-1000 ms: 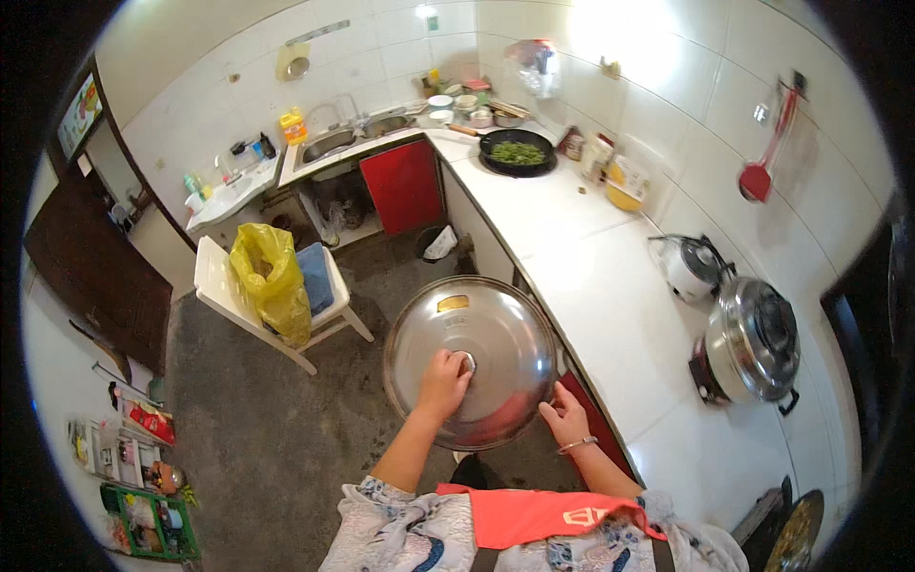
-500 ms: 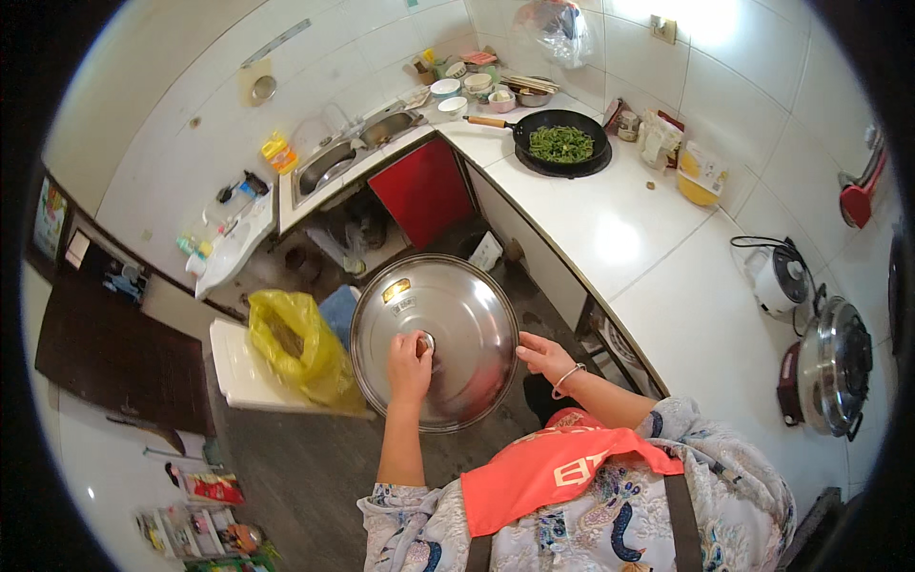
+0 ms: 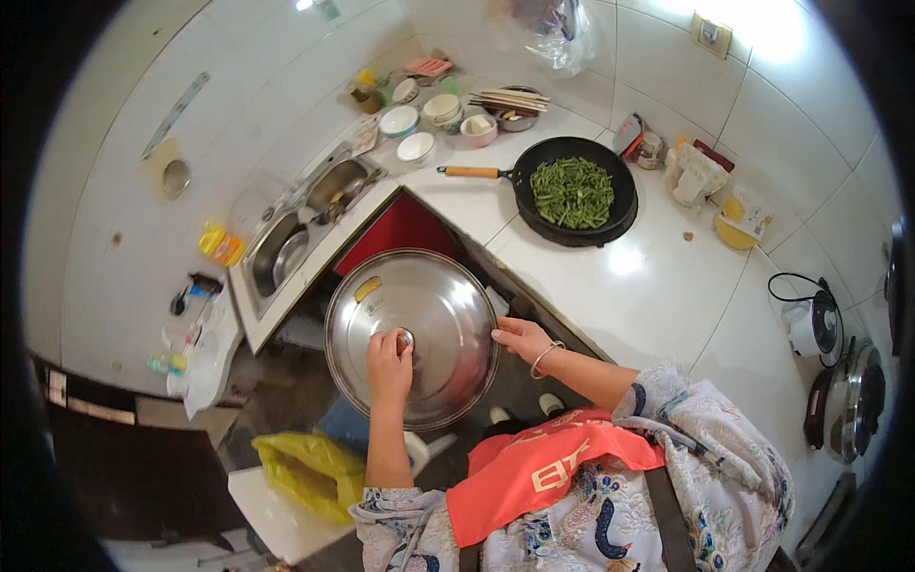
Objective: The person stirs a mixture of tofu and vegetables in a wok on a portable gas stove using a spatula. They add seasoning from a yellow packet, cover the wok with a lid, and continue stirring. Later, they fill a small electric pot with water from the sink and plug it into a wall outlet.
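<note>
A large round steel pot lid point(image 3: 446, 348) is held in front of my body, above the floor. My left hand point(image 3: 389, 364) grips the small knob at its centre, fingers closed round it. At the lid's right edge, my right hand point(image 3: 523, 337) pinches the rim; a bracelet circles that wrist. Ahead on the white counter stands a black frying pan point(image 3: 624, 195) with a wooden handle pointing left. Chopped green beans point(image 3: 574, 194) lie spread in the pan, apart from both hands.
Bowls point(image 3: 416, 148) and chopsticks point(image 3: 510, 99) crowd the back corner. A double sink point(image 3: 282, 250) sits at left. Below it, a yellow bag point(image 3: 310, 469) lines a white bin point(image 3: 276, 515). Packets point(image 3: 696, 174), a small cooker point(image 3: 810, 322) and a lidded electric pan point(image 3: 848, 400) stand along the right.
My view has turned and come closer to the counter, so the frying pan looks larger. The lid stays in both hands, and the yellow bag has shifted lower in view.
</note>
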Demonstrator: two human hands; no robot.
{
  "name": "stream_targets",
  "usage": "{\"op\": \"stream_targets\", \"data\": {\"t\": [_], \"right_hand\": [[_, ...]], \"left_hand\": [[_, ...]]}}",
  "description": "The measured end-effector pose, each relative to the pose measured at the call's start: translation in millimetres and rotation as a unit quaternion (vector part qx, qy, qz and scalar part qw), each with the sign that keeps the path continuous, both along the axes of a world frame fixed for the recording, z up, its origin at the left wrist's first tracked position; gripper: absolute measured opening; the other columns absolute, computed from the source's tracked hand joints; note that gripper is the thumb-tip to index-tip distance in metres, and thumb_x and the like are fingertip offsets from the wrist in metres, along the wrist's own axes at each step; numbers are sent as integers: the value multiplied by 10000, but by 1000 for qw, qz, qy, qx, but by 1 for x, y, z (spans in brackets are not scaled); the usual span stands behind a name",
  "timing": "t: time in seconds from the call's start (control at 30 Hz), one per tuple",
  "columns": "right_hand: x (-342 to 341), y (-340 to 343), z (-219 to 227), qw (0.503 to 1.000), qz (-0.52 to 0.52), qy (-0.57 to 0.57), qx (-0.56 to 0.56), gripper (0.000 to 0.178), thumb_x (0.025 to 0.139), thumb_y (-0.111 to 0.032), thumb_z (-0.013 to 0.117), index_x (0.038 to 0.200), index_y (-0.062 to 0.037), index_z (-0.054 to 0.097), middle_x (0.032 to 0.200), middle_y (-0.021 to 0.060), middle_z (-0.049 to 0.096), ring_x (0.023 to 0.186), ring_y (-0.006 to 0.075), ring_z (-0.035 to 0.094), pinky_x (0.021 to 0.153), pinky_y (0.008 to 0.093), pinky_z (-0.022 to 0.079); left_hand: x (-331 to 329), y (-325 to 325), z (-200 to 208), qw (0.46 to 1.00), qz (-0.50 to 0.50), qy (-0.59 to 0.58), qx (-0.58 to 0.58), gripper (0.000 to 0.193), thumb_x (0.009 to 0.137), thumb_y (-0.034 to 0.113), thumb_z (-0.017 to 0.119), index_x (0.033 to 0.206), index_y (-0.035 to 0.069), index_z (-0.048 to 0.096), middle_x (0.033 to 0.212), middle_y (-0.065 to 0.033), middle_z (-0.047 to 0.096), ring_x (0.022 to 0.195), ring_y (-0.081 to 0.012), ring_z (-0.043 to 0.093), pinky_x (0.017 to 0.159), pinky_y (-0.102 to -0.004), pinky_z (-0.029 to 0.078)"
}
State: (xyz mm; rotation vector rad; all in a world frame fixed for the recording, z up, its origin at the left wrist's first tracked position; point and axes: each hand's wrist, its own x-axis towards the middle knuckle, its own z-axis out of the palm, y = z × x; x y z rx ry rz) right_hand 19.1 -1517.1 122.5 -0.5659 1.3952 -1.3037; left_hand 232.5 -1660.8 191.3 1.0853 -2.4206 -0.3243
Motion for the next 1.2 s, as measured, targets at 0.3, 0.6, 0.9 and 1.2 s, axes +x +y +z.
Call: {"op": "stream_targets", "data": {"t": [0.3, 0.6, 0.9, 1.2], "right_hand": [[-97, -23, 0, 954, -290, 77, 20, 508, 842, -333, 632, 1250, -46, 532, 1105, 25, 604, 957, 105, 529, 791, 270, 431], [-192, 9, -32, 845, -529, -15, 79, 573, 814, -366, 655, 1275, -65, 496, 1231, 48, 544, 1138, 167, 472, 888, 384, 379], [-285, -11, -95, 828, -542, 28, 143, 595, 803, -373, 663, 1257, -21, 505, 1232, 100, 537, 1134, 206, 474, 938, 360, 373], [-347, -47, -89, 718, -485, 463, 188, 452, 807, -260, 643, 1164, 7, 568, 1305, 228, 448, 1211, 302, 438, 1017, 382, 334]], "left_hand": [[-201, -128, -28, 957, -280, 49, 54, 278, 747, 119, 645, 1017, 60, 611, 943, -142, 571, 913, -331, 547, 787, -402, 455], [-412, -115, -50, 877, -473, -7, 83, 243, 732, 154, 647, 948, 47, 616, 934, -150, 583, 885, -341, 560, 780, -413, 463], [-511, -131, -110, 865, -481, -37, 136, 117, 728, 109, 615, 813, 37, 580, 862, -159, 551, 860, -349, 546, 737, -430, 451], [-515, -138, -111, 870, -457, -1, 184, 386, 728, 162, 673, 1093, 71, 592, 986, -130, 557, 901, -310, 556, 783, -390, 464]]}}
